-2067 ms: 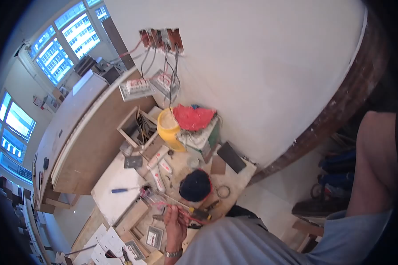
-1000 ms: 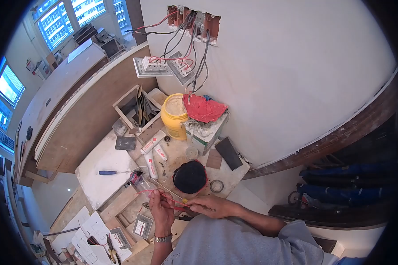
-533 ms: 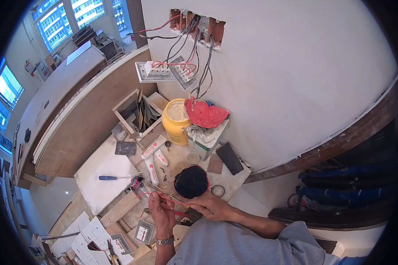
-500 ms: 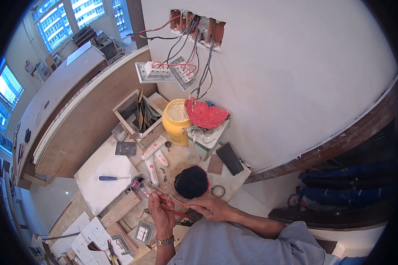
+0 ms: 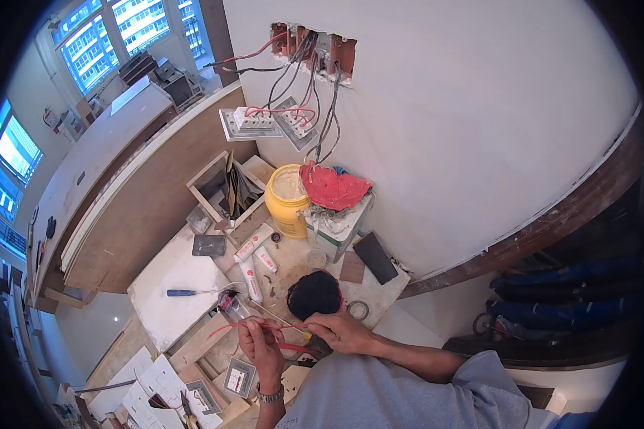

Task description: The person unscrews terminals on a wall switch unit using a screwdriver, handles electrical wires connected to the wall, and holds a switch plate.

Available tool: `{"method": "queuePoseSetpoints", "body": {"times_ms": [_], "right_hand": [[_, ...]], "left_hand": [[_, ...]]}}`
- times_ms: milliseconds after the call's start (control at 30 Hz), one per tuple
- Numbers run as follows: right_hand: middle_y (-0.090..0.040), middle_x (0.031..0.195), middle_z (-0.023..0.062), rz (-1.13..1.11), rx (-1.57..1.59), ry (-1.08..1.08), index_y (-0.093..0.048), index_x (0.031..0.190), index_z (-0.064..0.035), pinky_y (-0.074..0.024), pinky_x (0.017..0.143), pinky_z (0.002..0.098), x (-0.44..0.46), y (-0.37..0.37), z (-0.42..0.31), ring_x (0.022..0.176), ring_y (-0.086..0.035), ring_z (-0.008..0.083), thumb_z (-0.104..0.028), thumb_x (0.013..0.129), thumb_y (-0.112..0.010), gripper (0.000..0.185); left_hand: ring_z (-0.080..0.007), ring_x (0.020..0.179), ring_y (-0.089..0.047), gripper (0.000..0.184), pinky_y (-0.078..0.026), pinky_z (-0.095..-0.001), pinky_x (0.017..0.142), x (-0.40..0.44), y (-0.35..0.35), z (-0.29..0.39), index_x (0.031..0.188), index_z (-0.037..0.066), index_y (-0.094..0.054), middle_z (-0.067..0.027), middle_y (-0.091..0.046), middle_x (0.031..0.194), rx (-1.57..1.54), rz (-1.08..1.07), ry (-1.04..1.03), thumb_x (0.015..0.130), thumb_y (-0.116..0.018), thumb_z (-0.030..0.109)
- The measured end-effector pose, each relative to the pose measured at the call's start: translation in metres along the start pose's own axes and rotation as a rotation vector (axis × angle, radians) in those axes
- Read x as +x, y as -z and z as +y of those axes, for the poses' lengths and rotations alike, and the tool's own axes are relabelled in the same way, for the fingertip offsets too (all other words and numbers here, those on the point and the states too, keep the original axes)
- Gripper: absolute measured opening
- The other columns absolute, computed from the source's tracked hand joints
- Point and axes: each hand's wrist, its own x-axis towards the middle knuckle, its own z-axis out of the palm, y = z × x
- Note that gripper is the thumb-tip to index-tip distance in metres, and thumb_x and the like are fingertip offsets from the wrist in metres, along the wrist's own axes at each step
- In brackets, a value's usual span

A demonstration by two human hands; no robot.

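Note:
A red wire (image 5: 225,327) runs between my two hands, its loose end sticking out to the left. My left hand (image 5: 259,342) pinches it, with a watch on the wrist. My right hand (image 5: 340,333) closes on the wire further right, its fingertips partly hidden. Below and between the hands is a red-handled tool (image 5: 295,347), partly covered by my body. A black round object with a red edge (image 5: 315,295) lies just beyond my right hand. A socket plate (image 5: 239,377) sits below my left hand.
Wired socket plates (image 5: 250,123) hang from an open wall box (image 5: 340,53). On the worktop are a yellow tub (image 5: 288,214), white tubes (image 5: 251,279), a blue-handled screwdriver (image 5: 182,292), a tape roll (image 5: 358,309) and a wooden box (image 5: 202,186). Pliers (image 5: 189,412) lie lower left.
The camera view has shifted slightly. Both hands stay on the red wire; its loose end now reaches further left and lower from my left hand.

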Motion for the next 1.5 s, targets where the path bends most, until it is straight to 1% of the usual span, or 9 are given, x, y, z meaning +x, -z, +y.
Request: {"method": "queuePoseSetpoints", "body": {"times_ms": [133,300,500,933,1100,1233,1333,1433,1500], "right_hand": [[-0.074,0.094,0.0172,-0.016,0.018,0.051,-0.069,0.126,-0.0078,-0.0549,0.077,0.0408,-0.002,0.006,0.002,0.085,-0.073,0.0357,-0.022,0.110,-0.058,0.024],[-0.074,0.101,0.0171,-0.098,0.036,0.069,-0.068,0.128,-0.0045,-0.0557,0.082,0.0424,-0.008,0.016,-0.007,0.092,-0.073,0.0361,-0.021,0.110,-0.059,0.026],[-0.074,0.103,0.0186,-0.131,-0.016,0.051,-0.066,0.133,-0.0032,-0.0561,0.083,0.0443,-0.015,0.017,-0.009,0.095,-0.074,0.0374,-0.021,0.108,-0.059,0.031],[-0.076,0.100,0.0207,-0.132,-0.011,0.002,-0.063,0.143,-0.0088,-0.0571,0.080,0.0477,-0.027,0.015,-0.012,0.089,-0.075,0.0383,-0.027,0.109,-0.057,0.039],[-0.076,0.111,0.0208,-0.120,-0.021,0.032,-0.062,0.146,-0.0091,-0.0576,0.087,0.0469,-0.031,0.016,-0.006,0.100,-0.075,0.0382,-0.028,0.110,-0.056,0.041],[-0.075,0.116,0.0206,-0.158,-0.014,-0.009,-0.063,0.146,-0.0093,-0.0573,0.089,0.0477,-0.035,0.023,-0.016,0.103,-0.074,0.0387,-0.029,0.110,-0.056,0.041],[-0.076,0.115,0.0200,-0.080,-0.001,0.050,-0.063,0.145,-0.0100,-0.0575,0.089,0.0482,-0.037,0.018,-0.006,0.102,-0.074,0.0399,-0.029,0.110,-0.055,0.041],[-0.076,0.111,0.0202,-0.091,-0.021,0.004,-0.065,0.142,-0.0097,-0.0573,0.087,0.0495,-0.035,0.019,-0.004,0.100,-0.074,0.0402,-0.029,0.110,-0.055,0.039],[-0.076,0.104,0.0200,-0.038,-0.035,0.054,-0.068,0.132,-0.0078,-0.0570,0.082,0.0479,-0.033,0.022,-0.001,0.096,-0.074,0.0392,-0.027,0.110,-0.057,0.032]], "left_hand": [[-0.0128,0.064,-0.063,0.027,-0.051,-0.0260,0.057,0.000,0.000,0.003,0.110,0.007,-0.057,-0.0125,-0.071,0.088,0.024,-0.021,-0.005,0.116,-0.051,0.033],[-0.0144,0.065,-0.065,0.021,-0.052,-0.0276,0.059,0.003,-0.001,0.004,0.110,0.006,-0.056,-0.0130,-0.072,0.089,0.015,-0.034,0.143,0.113,-0.058,0.027],[-0.0153,0.067,-0.066,0.019,-0.055,-0.0293,0.060,0.000,0.007,-0.003,0.111,0.005,-0.055,-0.0130,-0.072,0.090,0.048,-0.103,0.206,0.111,-0.061,0.024],[-0.0149,0.065,-0.065,0.021,-0.055,-0.0293,0.060,-0.007,-0.001,-0.001,0.111,0.004,-0.054,-0.0135,-0.072,0.088,0.155,-0.132,0.106,0.111,-0.061,0.023],[-0.0136,0.065,-0.065,0.020,-0.055,-0.0291,0.061,-0.009,-0.005,-0.004,0.109,0.003,-0.054,-0.0125,-0.072,0.089,0.318,-0.135,0.062,0.112,-0.060,0.022],[-0.0131,0.065,-0.065,0.019,-0.055,-0.0286,0.061,-0.010,-0.010,-0.003,0.108,0.003,-0.055,-0.0117,-0.072,0.089,0.389,-0.152,0.043,0.112,-0.059,0.022],[-0.0128,0.065,-0.065,0.020,-0.055,-0.0279,0.062,-0.008,-0.008,-0.006,0.108,0.004,-0.055,-0.0114,-0.073,0.090,0.408,-0.170,0.043,0.112,-0.059,0.023],[-0.0132,0.066,-0.065,0.022,-0.055,-0.0285,0.064,-0.006,-0.006,-0.005,0.108,0.004,-0.055,-0.0114,-0.073,0.091,0.389,-0.162,0.136,0.113,-0.057,0.026],[-0.0136,0.070,-0.066,0.025,-0.055,-0.0291,0.066,-0.005,0.000,-0.009,0.109,0.004,-0.056,-0.0121,-0.074,0.093,0.336,-0.178,0.162,0.114,-0.055,0.029]]}}
